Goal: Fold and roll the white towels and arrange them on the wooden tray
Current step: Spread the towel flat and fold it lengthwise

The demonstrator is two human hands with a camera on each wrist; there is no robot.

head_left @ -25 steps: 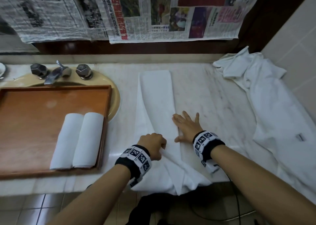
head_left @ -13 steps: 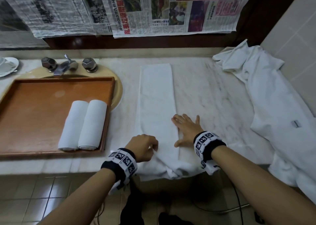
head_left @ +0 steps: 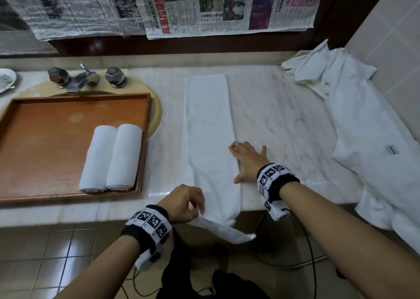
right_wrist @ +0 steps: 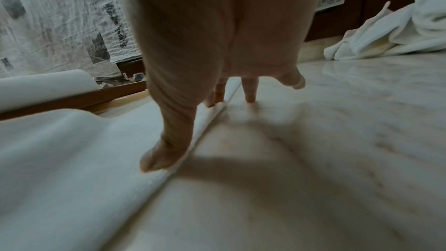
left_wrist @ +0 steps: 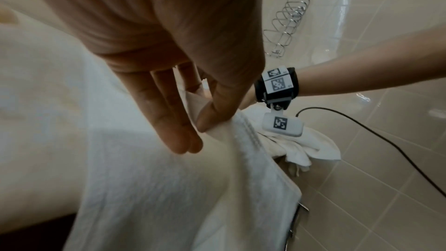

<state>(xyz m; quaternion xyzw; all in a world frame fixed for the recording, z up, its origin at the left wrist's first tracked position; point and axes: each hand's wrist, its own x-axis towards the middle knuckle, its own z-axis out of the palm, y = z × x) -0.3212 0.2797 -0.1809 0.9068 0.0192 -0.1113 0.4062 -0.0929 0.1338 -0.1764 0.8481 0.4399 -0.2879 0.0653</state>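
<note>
- The folded towel [head_left: 208,126] lay as a narrow strip on the bench [head_left: 284,117], just right of the wooden tray [head_left: 45,139]; its long axis ran from the far side of the bench to the near edge, parallel to the tray's right rim, with its near end hanging over that edge.
- The left hand [head_left: 183,204] sat at that overhanging end, nearer the person than the tray's front rim; thumb and fingers pinched a hemmed corner of the towel, lifted clear of the bench.
- The right hand [head_left: 247,162] lay flat and spread, further from the tray than the strip; fingertips and thumb rested along the strip's right edge, gripping nothing.
- Two rolled towels [head_left: 111,156] lay side by side in the tray's near right corner, parallel to the strip.
- Judged from this, the left hand held the end where rolling would start; the roll would travel away from the person along the strip.
</note>
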